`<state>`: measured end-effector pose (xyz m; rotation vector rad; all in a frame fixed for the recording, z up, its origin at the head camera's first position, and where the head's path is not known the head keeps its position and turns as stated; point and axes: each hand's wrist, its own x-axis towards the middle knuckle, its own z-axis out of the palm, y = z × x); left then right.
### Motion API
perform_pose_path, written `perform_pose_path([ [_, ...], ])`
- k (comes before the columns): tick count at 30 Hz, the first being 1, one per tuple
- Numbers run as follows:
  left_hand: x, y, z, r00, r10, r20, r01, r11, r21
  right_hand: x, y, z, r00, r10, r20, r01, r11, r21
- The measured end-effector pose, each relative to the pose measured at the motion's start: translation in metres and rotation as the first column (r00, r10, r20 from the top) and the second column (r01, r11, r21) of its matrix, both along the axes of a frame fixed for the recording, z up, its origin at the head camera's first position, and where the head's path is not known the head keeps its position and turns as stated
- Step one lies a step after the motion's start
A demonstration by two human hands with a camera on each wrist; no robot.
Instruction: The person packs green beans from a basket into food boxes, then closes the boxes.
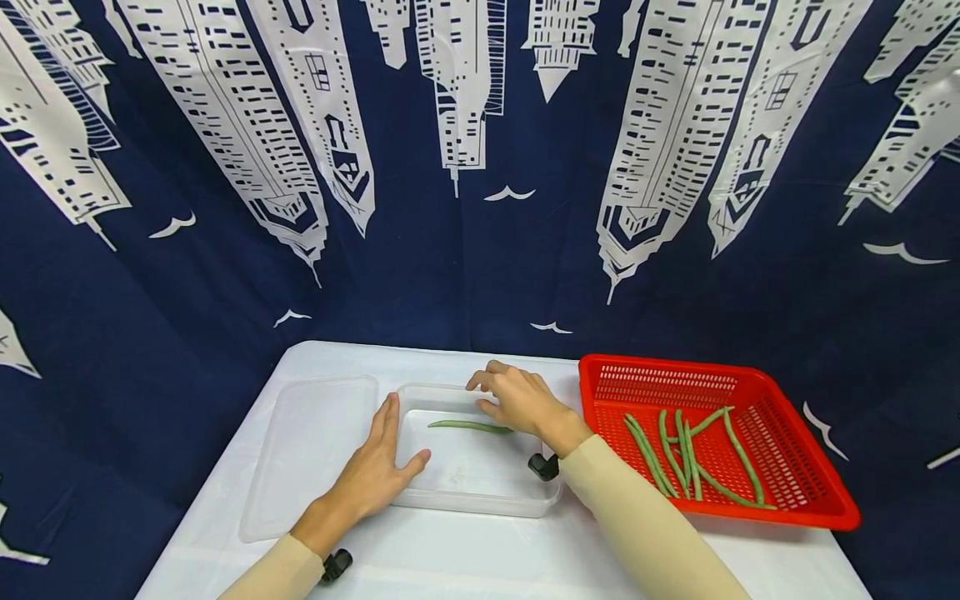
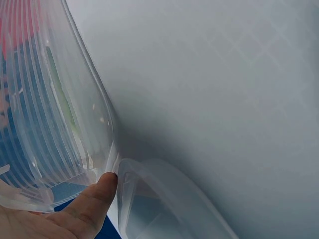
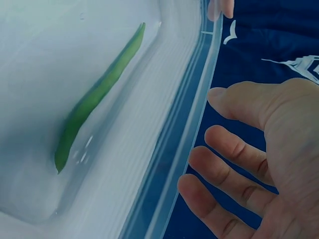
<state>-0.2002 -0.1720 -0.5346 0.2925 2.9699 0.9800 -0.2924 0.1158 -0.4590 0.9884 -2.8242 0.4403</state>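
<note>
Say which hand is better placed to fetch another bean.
Probably the right hand: it grips nothing and is nearer the red basket; the left hand is farther, beside the box.

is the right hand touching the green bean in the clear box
Apart: the right wrist view plainly shows a gap, with the wall of the clear box between the right hand and the green bean.

Open, clear rectangular container [image 1: 472,502], probably plastic, one slim green bean [image 1: 469,426] crosswise inside.
</note>
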Motion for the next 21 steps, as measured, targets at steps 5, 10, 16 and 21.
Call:
perform_pose_path([
  [5, 0.0, 0.0, 0.0, 1.0, -0.001, 0.005, 0.001, 1.0, 0.004, 0.007, 0.008, 0.009, 1.0, -0.022, -0.003, 0.021, 1.0, -0.004],
  [10, 0.002, -0.001, 0.001, 1.0, 0.002, 0.002, -0.002, 1.0, 0.009, 0.014, 0.02, 0.021, 0.999, -0.032, -0.019, 0.032, 0.999, -0.002],
  [16, 0.003, -0.001, 0.0, 1.0, 0.0, -0.03, 0.0, 1.0, 0.015, 0.022, 0.047, 0.031, 0.997, -0.043, -0.067, 0.042, 0.999, -0.007],
  [21, 0.003, 0.0, -0.001, 1.0, 0.005, -0.019, -0.005, 1.0, 0.03, 0.026, 0.078, 0.034, 0.994, -0.088, -0.071, 0.087, 0.996, -0.021],
])
